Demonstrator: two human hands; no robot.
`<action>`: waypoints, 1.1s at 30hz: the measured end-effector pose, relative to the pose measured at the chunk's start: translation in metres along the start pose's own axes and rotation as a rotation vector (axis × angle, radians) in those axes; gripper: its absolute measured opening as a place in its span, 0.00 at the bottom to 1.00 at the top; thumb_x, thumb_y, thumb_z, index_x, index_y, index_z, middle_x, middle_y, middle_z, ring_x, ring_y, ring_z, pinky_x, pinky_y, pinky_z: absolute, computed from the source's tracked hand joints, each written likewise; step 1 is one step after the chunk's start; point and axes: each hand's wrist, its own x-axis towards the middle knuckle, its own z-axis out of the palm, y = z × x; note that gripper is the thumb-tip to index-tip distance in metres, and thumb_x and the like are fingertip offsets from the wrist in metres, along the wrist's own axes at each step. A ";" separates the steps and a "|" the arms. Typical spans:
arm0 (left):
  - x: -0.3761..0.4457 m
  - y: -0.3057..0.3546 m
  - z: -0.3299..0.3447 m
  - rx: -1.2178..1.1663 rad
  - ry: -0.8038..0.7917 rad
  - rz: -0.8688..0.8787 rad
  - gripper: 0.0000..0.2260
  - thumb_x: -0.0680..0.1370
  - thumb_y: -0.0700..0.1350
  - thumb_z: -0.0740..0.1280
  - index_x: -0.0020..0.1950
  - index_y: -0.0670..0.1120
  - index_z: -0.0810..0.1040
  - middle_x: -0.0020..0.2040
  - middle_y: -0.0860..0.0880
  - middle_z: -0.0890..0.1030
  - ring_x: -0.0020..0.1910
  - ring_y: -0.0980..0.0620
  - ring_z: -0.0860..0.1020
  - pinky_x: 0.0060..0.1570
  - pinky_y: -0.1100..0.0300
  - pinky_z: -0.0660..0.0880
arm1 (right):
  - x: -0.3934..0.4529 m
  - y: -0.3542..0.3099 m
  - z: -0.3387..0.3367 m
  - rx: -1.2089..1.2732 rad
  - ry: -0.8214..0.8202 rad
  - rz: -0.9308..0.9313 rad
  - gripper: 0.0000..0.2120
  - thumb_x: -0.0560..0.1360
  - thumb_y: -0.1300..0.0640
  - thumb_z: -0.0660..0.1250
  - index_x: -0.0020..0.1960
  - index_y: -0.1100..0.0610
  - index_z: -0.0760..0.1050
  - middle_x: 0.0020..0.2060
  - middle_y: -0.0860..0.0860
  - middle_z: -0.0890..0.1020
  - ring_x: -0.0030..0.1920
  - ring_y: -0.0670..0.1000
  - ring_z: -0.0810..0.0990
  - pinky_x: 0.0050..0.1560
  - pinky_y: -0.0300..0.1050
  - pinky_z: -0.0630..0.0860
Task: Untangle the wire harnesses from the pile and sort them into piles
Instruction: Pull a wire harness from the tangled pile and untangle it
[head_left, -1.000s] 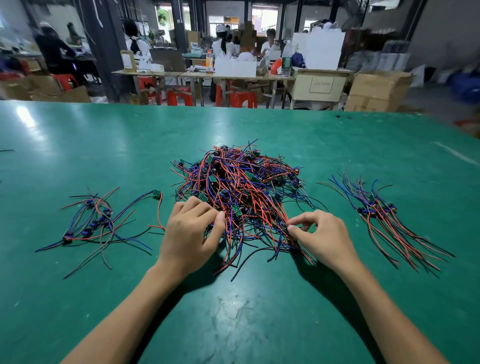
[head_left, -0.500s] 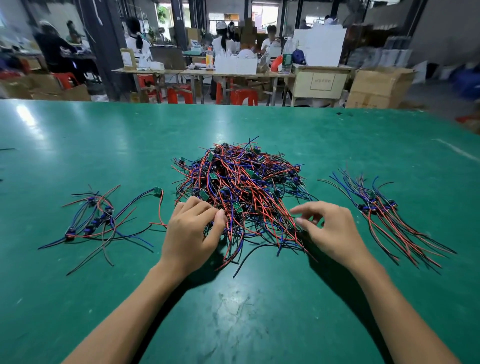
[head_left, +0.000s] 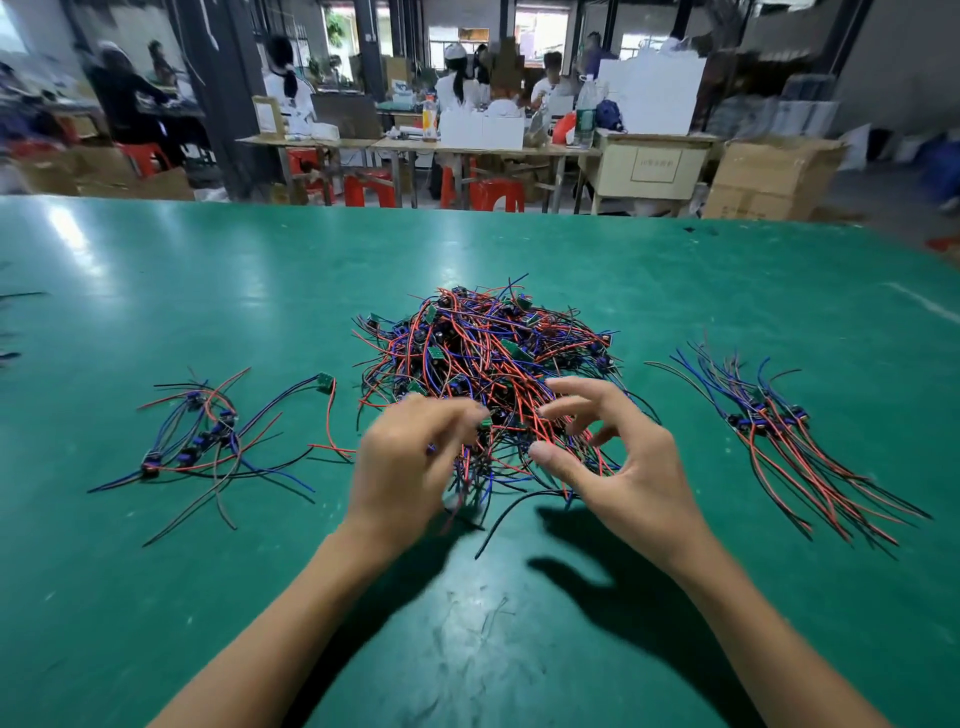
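Green table, worn and scuffed in front of the wrists. Main pile: red, blue and black wires with small green boards and dark connectors, tangled, lying just beyond both hands and running under their fingertips. Left hand: blurred, back up, fingers curled down into the near edge of the pile; wires hang below its palm, so it appears to hold a few, though the blur hides the exact hold. Right hand: raised over the pile's near right edge, fingers spread and lightly bent, thumb apart from them, holding nothing; its shadow falls on the table beneath the wrist. Left sorted pile: loose harnesses well out to the left of the left hand, flat on the table. One single harness with a green board lies between that pile and the left hand. Right sorted pile: harnesses laid roughly parallel, connectors together, well out to the right of the right hand. Beyond the table: benches, red stools, cardboard boxes, seated people, all blurred.
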 end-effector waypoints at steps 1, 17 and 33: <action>0.005 -0.005 -0.006 -0.035 0.103 -0.129 0.08 0.82 0.48 0.67 0.51 0.49 0.85 0.39 0.55 0.84 0.38 0.53 0.80 0.43 0.55 0.77 | 0.001 0.003 0.000 -0.023 0.028 0.023 0.19 0.74 0.47 0.74 0.64 0.43 0.75 0.52 0.41 0.84 0.51 0.50 0.82 0.52 0.42 0.74; 0.002 -0.070 -0.066 0.270 -0.242 -0.395 0.06 0.76 0.43 0.73 0.50 0.53 0.86 0.46 0.61 0.82 0.51 0.51 0.77 0.57 0.51 0.74 | 0.001 0.038 -0.010 -0.414 -0.079 0.464 0.11 0.77 0.51 0.72 0.59 0.48 0.83 0.41 0.43 0.83 0.42 0.48 0.79 0.50 0.46 0.77; -0.005 -0.049 -0.038 0.133 -0.228 -0.289 0.21 0.76 0.61 0.63 0.31 0.47 0.79 0.27 0.52 0.76 0.30 0.49 0.74 0.35 0.51 0.74 | 0.013 0.037 -0.030 0.097 0.168 0.626 0.10 0.77 0.61 0.69 0.46 0.48 0.86 0.38 0.55 0.84 0.38 0.52 0.73 0.42 0.46 0.70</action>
